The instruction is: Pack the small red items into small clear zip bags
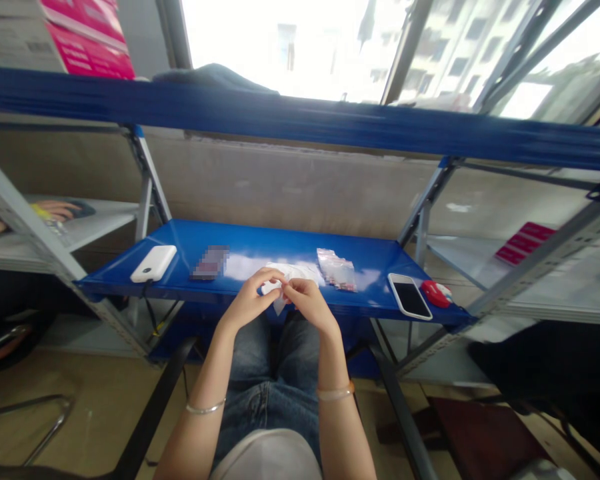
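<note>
At the centre of the frame, the left hand (250, 300) and right hand (307, 300) meet fingertip to fingertip, both pinching a small white packet (280, 288) between them at the blue shelf's (260, 243) front edge, equally near each hand.

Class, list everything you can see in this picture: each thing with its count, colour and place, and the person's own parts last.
shelf: one, blue, ahead
power bank: one, white, shelf left
small bags: a few, clear, shelf middle-right
phone: one, white-edged, shelf right
red object: one, beside phone
boxes: pink, top left
other person's hand: one, far left
white piece: one, between both hands
left hand: fingers pinching white piece
right hand: fingers pinching white piece
</note>
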The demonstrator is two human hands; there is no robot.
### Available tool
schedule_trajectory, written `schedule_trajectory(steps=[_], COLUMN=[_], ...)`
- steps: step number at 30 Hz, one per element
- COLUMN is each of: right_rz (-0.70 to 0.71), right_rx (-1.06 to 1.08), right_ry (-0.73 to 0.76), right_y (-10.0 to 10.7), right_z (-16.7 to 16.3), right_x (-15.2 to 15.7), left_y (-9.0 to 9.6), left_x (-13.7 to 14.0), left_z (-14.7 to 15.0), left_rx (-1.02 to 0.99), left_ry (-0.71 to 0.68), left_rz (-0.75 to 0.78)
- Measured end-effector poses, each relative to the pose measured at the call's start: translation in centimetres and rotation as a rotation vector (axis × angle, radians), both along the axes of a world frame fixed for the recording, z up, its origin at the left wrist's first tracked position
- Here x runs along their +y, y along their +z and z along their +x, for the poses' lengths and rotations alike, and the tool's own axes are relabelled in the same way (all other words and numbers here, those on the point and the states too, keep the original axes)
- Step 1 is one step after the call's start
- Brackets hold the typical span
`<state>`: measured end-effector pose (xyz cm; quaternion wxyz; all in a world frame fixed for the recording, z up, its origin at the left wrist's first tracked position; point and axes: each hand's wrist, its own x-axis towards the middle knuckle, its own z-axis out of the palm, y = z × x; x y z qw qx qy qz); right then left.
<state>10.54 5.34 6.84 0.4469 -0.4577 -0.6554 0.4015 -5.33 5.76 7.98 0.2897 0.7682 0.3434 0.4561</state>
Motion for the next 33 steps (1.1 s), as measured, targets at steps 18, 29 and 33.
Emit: schedule_trajectory(steps=[18,29,33], right_rz=[0.039,-0.108,-0.26], right_rx=[-0.168,-0.1,0.118], right_ry=[-0.074,-0.019,0.047], right_y=[-0.4,-0.4,-0.2], right_z=[-0.5,-1.0,-1.1], right_x=[0.3,0.2,0.1], left_y=[-0.5,0.1,-0.1], left_x=[-0.4,-0.9,-0.7], left_z=[1.2,1.1,1.1], left_rx=[0.496,0.588,0.557], left_ry=[0.361,0.506,0.467], left_rz=[0.075,0.093,0.108])
